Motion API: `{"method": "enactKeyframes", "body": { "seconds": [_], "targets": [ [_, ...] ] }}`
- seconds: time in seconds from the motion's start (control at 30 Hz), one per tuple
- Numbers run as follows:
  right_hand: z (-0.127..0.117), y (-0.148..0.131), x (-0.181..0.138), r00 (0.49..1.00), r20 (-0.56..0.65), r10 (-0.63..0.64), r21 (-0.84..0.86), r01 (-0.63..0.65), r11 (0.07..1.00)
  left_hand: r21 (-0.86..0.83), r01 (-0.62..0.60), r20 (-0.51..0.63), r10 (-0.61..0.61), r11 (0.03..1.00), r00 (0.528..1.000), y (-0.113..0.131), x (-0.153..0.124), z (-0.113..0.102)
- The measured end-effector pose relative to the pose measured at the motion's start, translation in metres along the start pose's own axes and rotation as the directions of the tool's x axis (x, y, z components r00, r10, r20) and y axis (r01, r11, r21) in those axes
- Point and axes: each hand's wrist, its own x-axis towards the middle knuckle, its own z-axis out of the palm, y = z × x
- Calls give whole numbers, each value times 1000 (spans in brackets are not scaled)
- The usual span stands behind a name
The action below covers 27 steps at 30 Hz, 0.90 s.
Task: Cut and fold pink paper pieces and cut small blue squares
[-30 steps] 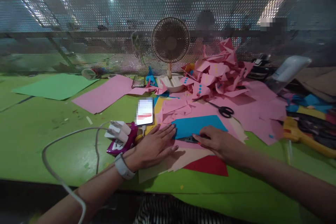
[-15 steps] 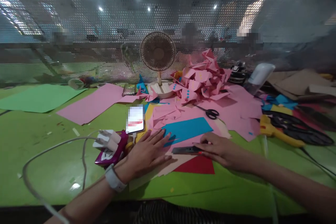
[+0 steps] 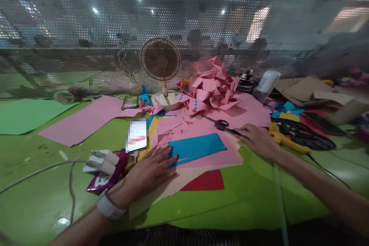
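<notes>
My left hand [image 3: 147, 173] lies flat and open on a stack of pink and beige paper [image 3: 201, 157], its fingertips touching the left edge of a blue sheet [image 3: 196, 148]. Off to the right of the stack, my right hand [image 3: 256, 140] rests with its fingers closed around a slim dark cutter knife [image 3: 232, 131] that points toward black scissors [image 3: 221, 124]. A red sheet [image 3: 207, 180] sticks out under the stack. A white band is on my left wrist.
A phone [image 3: 137, 136], white chargers [image 3: 100, 161] with a cable and a purple tool [image 3: 108, 178] lie left of my left hand. Behind stand a small fan [image 3: 160, 61], a pile of folded pink paper [image 3: 213, 88] and a perforated screen. A yellow glue gun [image 3: 284, 139] lies right.
My right hand has slid from the front edge of the blue sheet up and to the right, beside the scissors, taking the dark cutter along. My left hand stays flat on the paper.
</notes>
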Motion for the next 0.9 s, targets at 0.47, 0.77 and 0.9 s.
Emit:
{"method": "enactKeyframes", "body": {
  "seconds": [0.47,0.77,0.9],
  "targets": [
    [-1,-64,18,969,127,-211,325,160,932,-26,-20,-61,18,999,998,-2,-1,3],
    [-14,-63,20,976,219,17,657,-160,737,-30,26,-232,-32,999,972,5,-2,-6],
    [-12,-65,24,928,353,119,815,-367,447,-184,48,-363,-113,982,925,13,-2,-17]
  ]
}}
